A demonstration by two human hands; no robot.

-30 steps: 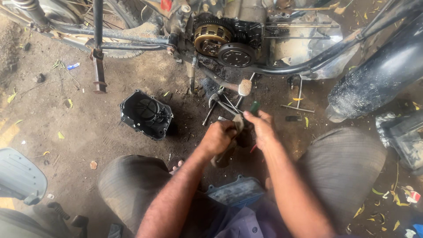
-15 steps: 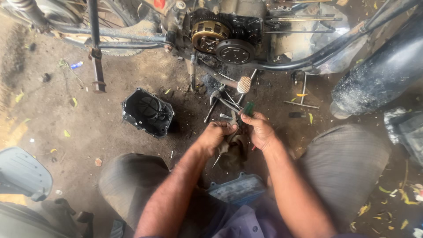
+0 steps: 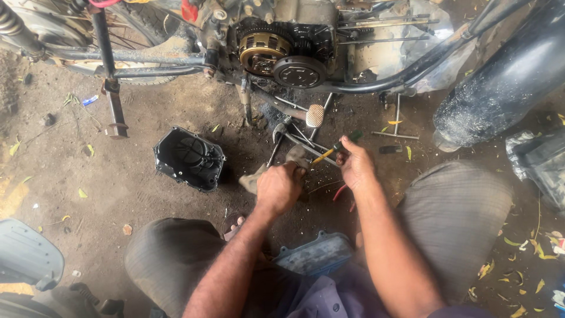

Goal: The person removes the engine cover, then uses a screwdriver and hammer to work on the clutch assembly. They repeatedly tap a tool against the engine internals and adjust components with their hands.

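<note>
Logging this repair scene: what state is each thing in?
Engine clutch side: uncovered, gears showing.
Black engine cover: off, on the ground, inside facing up.
Screwdriver: gripped in right hand.
Rag: clutched in left hand.
Kickstand: down.

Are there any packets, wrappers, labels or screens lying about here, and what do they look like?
Small wrapper scrap: on the dirt at far left, near the stand leg; thin, blue and white.
Crumpled packet bits: at the right edge among fallen leaves; white with red.
Clear plastic bag: right edge, crinkled, around a dark box-like part.
No screens or signs show.
</note>
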